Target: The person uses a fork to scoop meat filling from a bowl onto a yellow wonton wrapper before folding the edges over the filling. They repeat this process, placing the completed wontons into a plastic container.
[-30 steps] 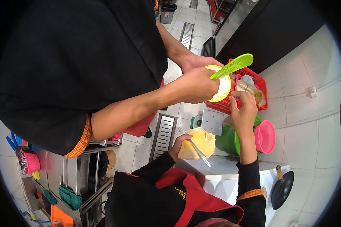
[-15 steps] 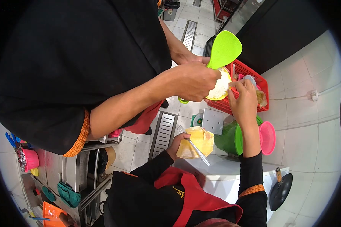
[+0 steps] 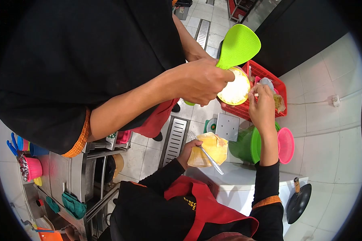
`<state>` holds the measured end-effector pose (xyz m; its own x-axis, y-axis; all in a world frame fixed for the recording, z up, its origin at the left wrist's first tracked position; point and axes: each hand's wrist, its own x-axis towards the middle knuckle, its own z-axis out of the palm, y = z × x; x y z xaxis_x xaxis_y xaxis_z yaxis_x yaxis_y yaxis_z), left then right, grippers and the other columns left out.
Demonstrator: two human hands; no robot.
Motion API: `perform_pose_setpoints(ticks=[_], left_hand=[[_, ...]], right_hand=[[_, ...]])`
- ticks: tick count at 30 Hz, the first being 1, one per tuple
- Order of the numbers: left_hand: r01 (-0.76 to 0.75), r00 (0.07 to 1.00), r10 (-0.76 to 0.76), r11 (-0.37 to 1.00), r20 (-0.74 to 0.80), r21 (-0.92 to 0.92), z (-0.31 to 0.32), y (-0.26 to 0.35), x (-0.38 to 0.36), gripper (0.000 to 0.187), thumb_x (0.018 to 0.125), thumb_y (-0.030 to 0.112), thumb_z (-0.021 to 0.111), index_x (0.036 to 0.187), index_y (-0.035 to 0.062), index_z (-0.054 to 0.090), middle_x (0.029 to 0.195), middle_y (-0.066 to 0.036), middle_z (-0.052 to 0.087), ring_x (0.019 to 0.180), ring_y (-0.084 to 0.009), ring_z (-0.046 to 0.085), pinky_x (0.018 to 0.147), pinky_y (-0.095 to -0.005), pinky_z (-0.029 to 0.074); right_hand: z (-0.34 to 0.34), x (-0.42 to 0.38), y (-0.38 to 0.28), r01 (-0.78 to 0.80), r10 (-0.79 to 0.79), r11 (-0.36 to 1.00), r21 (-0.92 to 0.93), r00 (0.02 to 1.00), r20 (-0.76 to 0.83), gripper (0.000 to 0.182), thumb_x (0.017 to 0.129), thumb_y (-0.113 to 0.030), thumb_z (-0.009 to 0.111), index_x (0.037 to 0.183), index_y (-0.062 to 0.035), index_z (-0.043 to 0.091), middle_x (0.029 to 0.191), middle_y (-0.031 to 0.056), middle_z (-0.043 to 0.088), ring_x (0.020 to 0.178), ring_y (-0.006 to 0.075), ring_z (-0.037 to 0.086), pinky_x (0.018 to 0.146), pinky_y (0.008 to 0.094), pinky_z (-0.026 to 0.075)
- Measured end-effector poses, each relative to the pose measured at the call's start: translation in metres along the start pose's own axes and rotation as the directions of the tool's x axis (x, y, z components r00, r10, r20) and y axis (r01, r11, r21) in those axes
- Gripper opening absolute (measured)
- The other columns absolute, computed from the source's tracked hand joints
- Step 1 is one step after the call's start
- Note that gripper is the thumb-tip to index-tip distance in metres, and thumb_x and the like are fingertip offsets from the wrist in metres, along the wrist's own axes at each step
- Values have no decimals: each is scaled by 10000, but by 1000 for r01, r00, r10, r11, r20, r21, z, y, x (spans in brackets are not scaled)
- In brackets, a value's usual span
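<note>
My left hand [image 3: 186, 154] grips a silver fork [image 3: 210, 158] and a square yellow sheet [image 3: 210, 152] with a brownish smear, the fork lying slantwise across it. My right hand [image 3: 262, 103] is beside the right rim of a yellow bowl [image 3: 222, 101] of white rice [image 3: 234, 89]. Its thumb and fingertips are pinched together, with a small pale bit showing that I cannot make out. A co-worker's hand [image 3: 207, 80] holds a lime-green rice paddle [image 3: 239, 44], blade up, over the bowl's near side. The co-worker's other hand, mostly hidden, is at the bowl.
Behind the bowl is a red crate [image 3: 281, 86] with bags. A scale [image 3: 227, 127] with a metal plate sits by a green basket [image 3: 256, 144] and a pink basket [image 3: 286, 145]. Below my arms is a white cabinet [image 3: 237, 188]. A black pan [image 3: 299, 204] hangs at right.
My right hand has drawn back from the rice to the right, fingers now pinched. The bowl shows more fully; the paddle has shifted up slightly. My left hand has kept its hold.
</note>
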<state>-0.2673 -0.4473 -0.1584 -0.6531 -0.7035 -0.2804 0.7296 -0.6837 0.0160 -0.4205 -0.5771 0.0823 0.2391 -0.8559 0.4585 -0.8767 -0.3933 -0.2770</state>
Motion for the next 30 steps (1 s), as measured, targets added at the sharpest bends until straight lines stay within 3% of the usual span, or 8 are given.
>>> perform_pose_setpoints(ticks=[5, 8, 11, 16, 17, 18, 19, 30], left_hand=[[-12, 1000, 13, 996, -15, 83, 19, 3, -7, 659, 781, 241, 452, 1356, -53, 324, 1347, -222, 419, 1215, -318, 459, 1053, -385, 326], [-25, 997, 20, 997, 71, 73, 36, 6, -10, 645, 784, 234, 450, 1349, -55, 335, 1336, -223, 432, 1199, -321, 474, 1044, -386, 339], [-39, 988, 31, 998, 151, 52, 51, 6, -13, 617, 797, 230, 462, 1340, -41, 349, 1326, -214, 445, 1192, -318, 483, 1038, -391, 350], [-5, 994, -4, 997, 112, 77, 54, 1, -8, 590, 815, 226, 463, 1341, -19, 358, 1332, -209, 440, 1189, -344, 479, 1039, -425, 350], [12, 994, -19, 998, 112, 67, 54, -2, -6, 588, 815, 224, 460, 1342, -18, 356, 1332, -209, 439, 1189, -344, 479, 1040, -430, 349], [27, 994, -33, 998, 108, 58, 56, -4, -5, 587, 816, 222, 458, 1342, -17, 355, 1332, -210, 439, 1189, -344, 479, 1040, -434, 348], [37, 994, -42, 998, 104, 48, 64, -5, -6, 585, 817, 220, 456, 1343, -16, 353, 1332, -210, 438, 1189, -345, 479, 1040, -438, 346], [45, 959, -73, 993, 275, 109, 77, -19, -25, 641, 797, 218, 451, 1369, -31, 305, 1374, -218, 394, 1233, -357, 437, 1057, -444, 316]], right_hand=[[-16, -10, 6, -149, 124, 933, 329, 988, 95, 63, 804, -40, 572, 821, 15, 545, 845, 123, 558, 775, 234, 538, 718, 307, 414], [-34, -23, -3, -372, 246, 640, 672, 928, 280, 62, 824, -61, 570, 804, -5, 554, 837, 39, 539, 760, 118, 491, 698, 239, 386], [-63, -38, -26, -349, 183, 473, 809, 937, 298, 88, 830, -91, 599, 796, -20, 559, 849, -4, 522, 778, 68, 460, 696, 214, 369], [-133, -74, -92, -144, -103, 406, 902, 974, 202, 117, 756, -133, 683, 716, -34, 634, 852, 73, 565, 810, 170, 532, 720, 259, 408], [-149, -73, -103, -138, -290, 266, 954, 932, 216, 94, 748, -118, 704, 713, -40, 665, 840, 94, 573, 842, 209, 556, 723, 285, 429], [-156, -70, -117, -48, -391, 148, 988, 914, 103, 107, 687, -143, 781, 687, -73, 700, 757, 70, 580, 650, 191, 540, 578, 278, 396], [-165, -61, -118, -90, -599, 88, 992, 791, 125, 91, 707, -139, 779, 740, -73, 724, 793, 80, 591, 669, 188, 553, 600, 277, 401], [-212, -110, -142, -6, -484, 72, 997, 874, 40, 122, 672, -140, 808, 745, -83, 729, 825, 72, 599, 681, 163, 563, 630, 271, 394]])
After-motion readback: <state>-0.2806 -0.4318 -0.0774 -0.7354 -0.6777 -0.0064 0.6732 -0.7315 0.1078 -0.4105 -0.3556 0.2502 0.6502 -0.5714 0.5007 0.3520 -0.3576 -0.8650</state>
